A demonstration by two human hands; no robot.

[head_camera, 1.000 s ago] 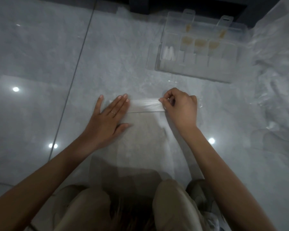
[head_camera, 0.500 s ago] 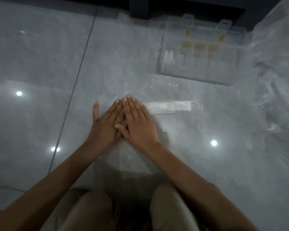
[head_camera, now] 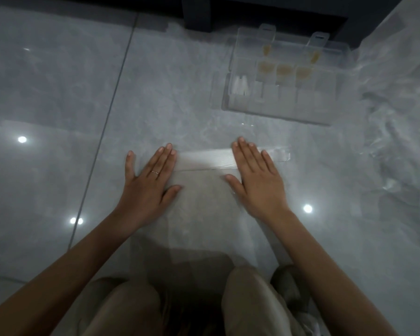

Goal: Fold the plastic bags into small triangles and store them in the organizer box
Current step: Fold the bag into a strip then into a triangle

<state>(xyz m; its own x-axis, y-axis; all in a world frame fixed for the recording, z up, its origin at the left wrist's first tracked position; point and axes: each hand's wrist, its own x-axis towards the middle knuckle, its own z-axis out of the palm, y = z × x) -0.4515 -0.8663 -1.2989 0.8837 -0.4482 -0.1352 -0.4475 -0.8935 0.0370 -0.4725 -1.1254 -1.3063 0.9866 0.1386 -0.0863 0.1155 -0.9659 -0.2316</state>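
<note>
Head view. Clear plastic bag (head_camera: pixel 204 202): flat on tile floor (head_camera: pixel 58 93), far edge turned into narrow folded strip (head_camera: pixel 204 160).
Left hand (head_camera: pixel 150 183), right hand (head_camera: pixel 257 180): palms down on strip ends, fingers (head_camera: pixel 164 157) straight, close together, pinching nothing.
Organizer box (head_camera: pixel 277 116): open, beyond strip, apart.
Risks: slick film likely skids on glossy tile; crease may spring open once palms lift; uneven strip gives lopsided triangle.
Writing: none legible.

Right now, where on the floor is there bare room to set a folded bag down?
Bare tile lies left of the left hand, across the grout line, and between the folded strip and the organizer box. The right side is crowded with loose plastic bags.
</note>
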